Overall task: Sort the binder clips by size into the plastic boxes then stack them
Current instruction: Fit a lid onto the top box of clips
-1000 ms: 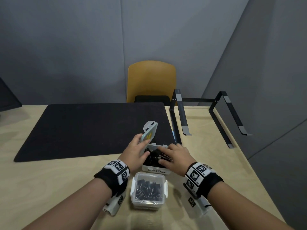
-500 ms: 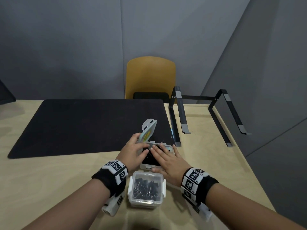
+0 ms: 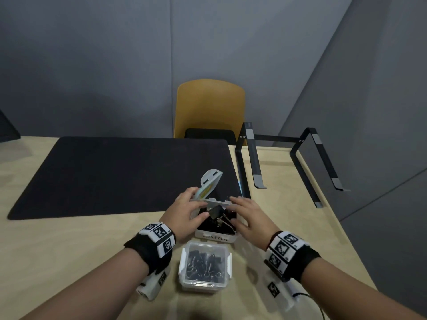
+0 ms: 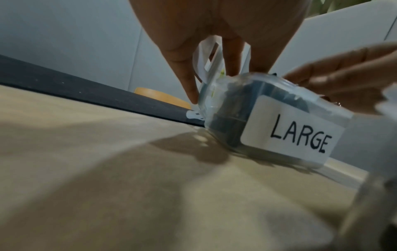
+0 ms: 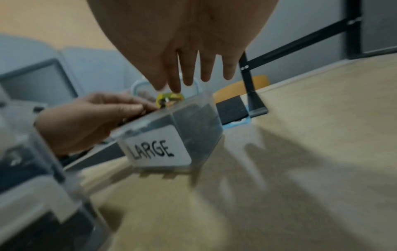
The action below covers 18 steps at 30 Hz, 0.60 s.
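A clear plastic box labelled LARGE (image 3: 216, 237) (image 4: 290, 135) (image 5: 159, 149) stands on the wooden table, full of big black binder clips (image 3: 218, 215). Its hinged lid (image 3: 211, 181) (image 4: 211, 62) stands up, tilted back. My left hand (image 3: 195, 204) grips the lid at the box's left rim, thumb in front and fingers behind. My right hand (image 3: 242, 211) (image 5: 193, 79) hovers over the box's right side with its fingers straight, holding nothing. Nearer to me sits a second clear box (image 3: 205, 266) (image 5: 32, 186) with its lid latched, holding smaller black clips.
A black desk mat (image 3: 120, 174) covers the table's far left and middle. A black metal laptop stand (image 3: 288, 158) stands at the far right, near the table's right edge. A yellow chair (image 3: 209, 107) is behind the table. A dark screen's corner (image 3: 7, 128) shows at far left.
My right hand, laid flat on the clips half a second ago, has lifted and moved right, uncovering them. My left hand still holds the raised lid.
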### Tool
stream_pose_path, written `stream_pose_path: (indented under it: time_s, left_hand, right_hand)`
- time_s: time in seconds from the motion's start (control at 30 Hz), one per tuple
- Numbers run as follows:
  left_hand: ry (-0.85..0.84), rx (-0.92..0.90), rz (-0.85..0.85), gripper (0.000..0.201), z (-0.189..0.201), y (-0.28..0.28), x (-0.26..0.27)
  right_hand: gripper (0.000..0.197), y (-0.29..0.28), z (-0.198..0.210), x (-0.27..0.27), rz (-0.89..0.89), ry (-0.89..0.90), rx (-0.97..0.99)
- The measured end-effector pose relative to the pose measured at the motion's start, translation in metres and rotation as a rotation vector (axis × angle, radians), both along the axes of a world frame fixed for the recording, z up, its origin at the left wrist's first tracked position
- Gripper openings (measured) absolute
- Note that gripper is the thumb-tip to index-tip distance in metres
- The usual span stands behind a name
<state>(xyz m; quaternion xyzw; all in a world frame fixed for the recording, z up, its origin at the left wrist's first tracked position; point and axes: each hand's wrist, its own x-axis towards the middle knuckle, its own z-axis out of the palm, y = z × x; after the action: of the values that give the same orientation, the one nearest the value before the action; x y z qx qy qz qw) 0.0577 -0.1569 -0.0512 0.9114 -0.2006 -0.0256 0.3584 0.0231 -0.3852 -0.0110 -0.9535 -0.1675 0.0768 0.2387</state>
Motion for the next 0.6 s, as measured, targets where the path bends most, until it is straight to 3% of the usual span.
stream_pose_path:
  time_s: [0.23, 0.43, 0.5, 0.6]
  left_hand:
    - [0.008, -0.03, -0.034, 0.036, -0.002, -0.003, -0.003]
    - [0.014, -0.038, -0.002, 0.036, -0.005, -0.003, -0.005]
    - [0.016, -0.044, 0.008, 0.035, -0.006, -0.003, -0.005]
    - [0.038, -0.046, 0.008, 0.035, -0.005, -0.004, -0.005]
  right_hand:
    - [0.038, -0.01, 0.002, 0.002, 0.176, 0.03, -0.253]
    - [0.034, 0.005, 0.021, 0.01, 0.206, -0.068, -0.287]
    - [0.048, 0.013, 0.025, 0.018, 0.191, -0.021, -0.283]
    - [0.073, 0.025, 0.028, 0.028, 0.254, 0.029, -0.441]
